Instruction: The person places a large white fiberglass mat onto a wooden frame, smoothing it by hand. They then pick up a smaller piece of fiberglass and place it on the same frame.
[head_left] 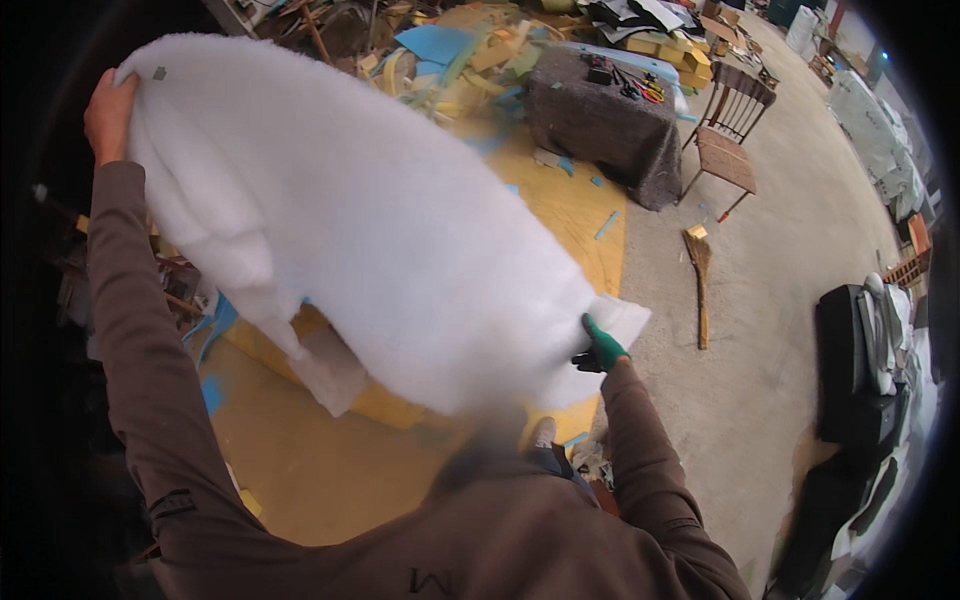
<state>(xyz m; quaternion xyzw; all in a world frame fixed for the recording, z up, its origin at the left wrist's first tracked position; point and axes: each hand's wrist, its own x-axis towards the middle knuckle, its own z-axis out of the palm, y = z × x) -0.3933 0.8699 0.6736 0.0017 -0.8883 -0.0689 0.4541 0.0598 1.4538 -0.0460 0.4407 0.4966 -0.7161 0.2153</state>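
Note:
A large sheet of white fluffy batting [370,210] stretches diagonally in front of me, sagging in folds on its left side. At the far left, my bare left hand [110,117] is closed on the batting's upper corner, close to a small green mark. My right hand [603,348] wears a green glove with dark fingertips and is at the batting's right end. Its thumb lies against the white material, while the fingers are partly hidden; it appears to grip the edge. A loose flap of batting extends past this hand.
Under the batting lies a yellow foam sheet [580,215] on the floor. Beyond it stand a cloth-covered table [600,125] with hand tools and a wooden chair [727,150]. A broom [701,290] lies to the right, and foam scraps [490,60] are heaped at the back.

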